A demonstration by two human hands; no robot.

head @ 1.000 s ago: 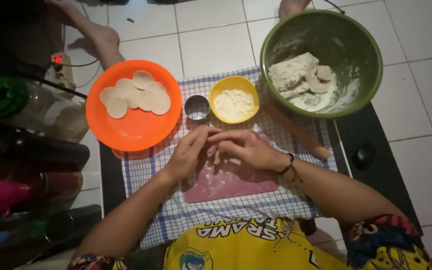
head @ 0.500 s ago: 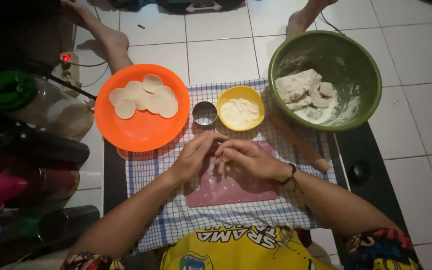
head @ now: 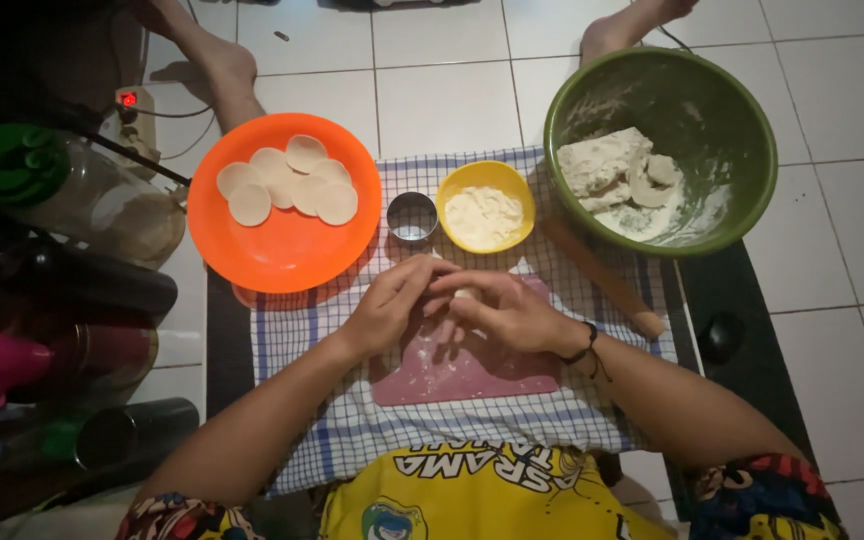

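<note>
Your left hand [head: 390,305] and right hand [head: 507,312] meet over the far edge of the pink rectangular cutting board [head: 467,365], and between them sits a small pale lump of dough [head: 465,294]. That lump is what matters: it lies right at your fingertips, cupped from both sides, with the left fingers curled over it from the left and the right fingers closing in from the right. Neither hand is clearly nearer; both touch or all but touch it. Whether either hand has a firm pinch on the dough you cannot tell from here, since the fingers hide most of it, and its shape is too covered to give a long axis.

Taking the board as your landmark: just beyond it stand the small round metal cutter ring [head: 412,216] and the yellow bowl of flour [head: 485,205], side by side. Beyond and to the left is the orange round plate [head: 262,255] carrying flat pale dough discs [head: 290,182]. Beyond and to the right is the large green bowl [head: 742,130] holding the dough mass, with a wooden rolling pin [head: 602,280] lying slantwise just beside the board's right edge.
</note>
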